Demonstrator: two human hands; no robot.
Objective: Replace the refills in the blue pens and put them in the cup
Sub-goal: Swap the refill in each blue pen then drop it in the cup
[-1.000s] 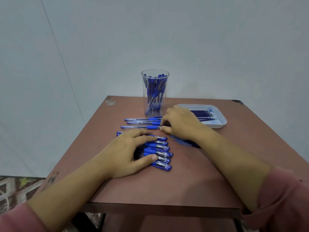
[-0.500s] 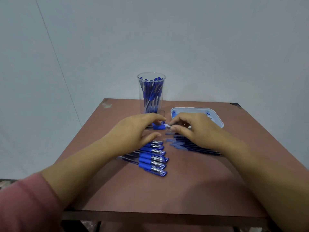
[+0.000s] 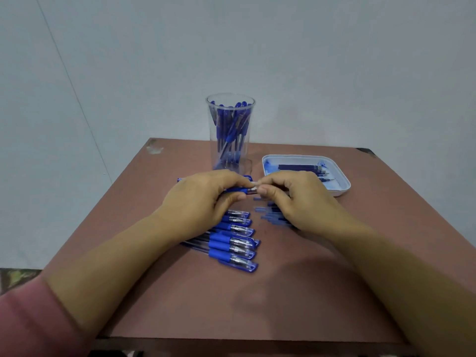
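I hold one blue pen (image 3: 242, 189) level above the table, between both hands. My left hand (image 3: 206, 199) grips its blue barrel, and my right hand (image 3: 291, 199) pinches its clear tip end. Below my left hand lies a row of several blue pens (image 3: 237, 243), side by side. A clear cup (image 3: 230, 124) with several blue pens standing in it rises just behind my hands. A white tray (image 3: 342, 186) at the right holds dark refills (image 3: 301, 168). Loose blue parts (image 3: 268, 215) lie on the table, partly hidden under my right hand.
The reddish-brown table (image 3: 257, 300) has bare surface in front of the pen row. Its near edge runs along the bottom of the view. A pale wall stands close behind the cup and tray.
My left hand left the pen row and joined my right hand. Together they lifted one pen off the table, and the view tilted down slightly.
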